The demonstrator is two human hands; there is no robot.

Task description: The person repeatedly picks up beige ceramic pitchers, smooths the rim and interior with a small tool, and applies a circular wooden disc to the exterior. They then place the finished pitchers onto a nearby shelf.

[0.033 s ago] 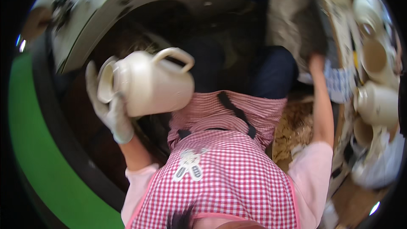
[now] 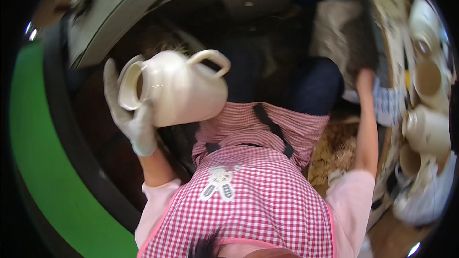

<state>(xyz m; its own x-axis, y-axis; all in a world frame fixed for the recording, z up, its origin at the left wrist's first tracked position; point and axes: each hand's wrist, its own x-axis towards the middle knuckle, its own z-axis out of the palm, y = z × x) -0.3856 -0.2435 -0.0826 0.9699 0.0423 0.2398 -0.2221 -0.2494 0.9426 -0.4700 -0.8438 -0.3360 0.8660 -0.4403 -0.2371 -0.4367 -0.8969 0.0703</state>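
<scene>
A cream, glossy ceramic jug [image 2: 189, 91] lies tilted on its side in the air above my lap, with its mouth to the left and its looped handle facing up and away. My left hand [image 2: 131, 114], in a pale glove, grips it round the neck and mouth, thumb on the near side. Far to the right, my right hand [image 2: 365, 82] is at a blurred dark grey, soft-looking thing [image 2: 362, 43]. Its fingers are hidden there, so their grip does not show. Beside that lies crumpled pale sheeting [image 2: 334, 24].
Several cream jars [image 2: 427, 129] and pots stand along the right edge, near a white plastic bag [image 2: 423, 200]. A box with brown scraps [image 2: 337, 148] sits by my right arm. A green surface with a dark rim [image 2: 33, 129] curves along the left. A pale panel [image 2: 129, 14] stands ahead.
The whole view has shifted slightly, so most things appear a little further right. The jug stays in my left hand, and my right hand stays at the dark grey thing.
</scene>
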